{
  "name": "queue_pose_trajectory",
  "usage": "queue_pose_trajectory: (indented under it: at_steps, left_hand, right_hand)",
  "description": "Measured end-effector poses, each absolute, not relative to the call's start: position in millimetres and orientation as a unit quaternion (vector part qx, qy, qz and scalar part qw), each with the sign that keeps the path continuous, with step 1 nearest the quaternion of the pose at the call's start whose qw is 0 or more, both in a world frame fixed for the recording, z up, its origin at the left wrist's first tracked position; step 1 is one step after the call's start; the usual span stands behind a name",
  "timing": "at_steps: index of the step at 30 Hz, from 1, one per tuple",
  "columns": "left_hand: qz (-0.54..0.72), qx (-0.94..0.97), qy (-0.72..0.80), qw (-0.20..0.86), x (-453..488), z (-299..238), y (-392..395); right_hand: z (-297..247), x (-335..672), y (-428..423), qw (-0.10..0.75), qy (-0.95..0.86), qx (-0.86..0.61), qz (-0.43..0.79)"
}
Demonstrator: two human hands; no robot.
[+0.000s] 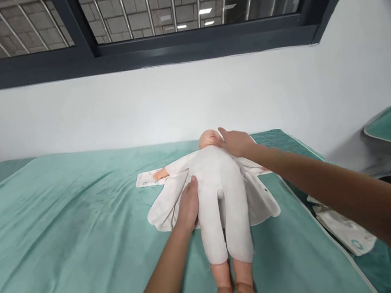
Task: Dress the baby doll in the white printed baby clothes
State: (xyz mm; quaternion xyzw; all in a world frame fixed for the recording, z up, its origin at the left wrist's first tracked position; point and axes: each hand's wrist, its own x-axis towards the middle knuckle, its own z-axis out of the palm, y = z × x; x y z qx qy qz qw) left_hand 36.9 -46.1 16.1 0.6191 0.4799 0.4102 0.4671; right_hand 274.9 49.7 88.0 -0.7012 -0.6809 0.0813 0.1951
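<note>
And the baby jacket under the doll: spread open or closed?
The jacket is spread open: its front panels fan out either side of the baby doll, and a patterned sleeve extends past one doll hand.

Txt: none legible | wht pkt (343, 228): teal logo-like mark (356, 244), too sm. to read

Doll (218, 177): white cloth body and limbs, bare head, hands and feet of a fleshy tone.
Pose: flat on its back before me, head farthest off, legs straight and feet toward me.
Arm on my left: stretched sideways, hand on a printed sleeve.
Jacket (263, 200): white, unfastened, spread open beneath the doll.
Place: both on the green cloth (85, 239).
</note>
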Motion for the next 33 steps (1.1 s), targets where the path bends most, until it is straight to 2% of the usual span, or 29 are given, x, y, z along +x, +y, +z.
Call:
queue_pose_trajectory:
  at_steps: [2, 4, 6, 8, 11, 14, 18, 20, 23, 25, 33]
  left_hand:
    - [0.413, 0.623, 0.55, 0.373, 38.5, 12.9, -31.7]
    - [0.373, 0.656, 0.605, 0.254, 42.2, 9.9, -17.4]
    - [0.309, 0.701, 0.623, 0.159, 44.4, 6.8, -5.4]
    - [0.262, 0.737, 0.612, 0.117, 42.2, 4.0, 3.4]
    - [0.23, 0.777, 0.579, 0.092, 30.9, 0.5, 10.9]
    - [0.232, 0.792, 0.563, 0.043, 17.6, -2.8, 16.5]
    - [0.256, 0.725, 0.638, -0.034, 6.2, -8.4, 28.9]
    - [0.314, 0.682, 0.66, 0.01, 1.9, -11.3, 35.9]
    - [0.457, 0.596, 0.642, 0.157, -5.2, -14.1, 42.9]
    - [0.518, 0.547, 0.622, 0.214, -10.2, -14.6, 44.3]
    - [0.609, 0.473, 0.557, 0.308, -21.0, -17.3, 45.9]
  right_hand:
    - [101.4, 251.2, 47.2, 0.206, -0.719, -0.664, 0.01]
    - [106.8, 215.2, 46.9, 0.204, -0.772, -0.602, -0.004]
    - [102.8, 174.4, 50.2, 0.146, -0.828, -0.541, -0.013]
    - [92.8, 138.9, 58.1, 0.06, -0.848, -0.527, -0.011]
    - [78.1, 109.7, 73.9, -0.009, -0.838, -0.545, 0.02]
    - [74.6, 110.8, 82.6, -0.023, -0.829, -0.558, 0.045]
    - [80.2, 136.9, 74.5, 0.024, -0.826, -0.562, 0.04]
    - [80.6, 150.0, 65.9, 0.062, -0.829, -0.552, 0.061]
    - [76.5, 160.6, 54.3, 0.115, -0.844, -0.516, 0.087]
    - [73.3, 161.4, 49.6, 0.128, -0.85, -0.505, 0.079]
    - [71.2, 160.1, 54.1, 0.054, -0.809, -0.585, 0.04]
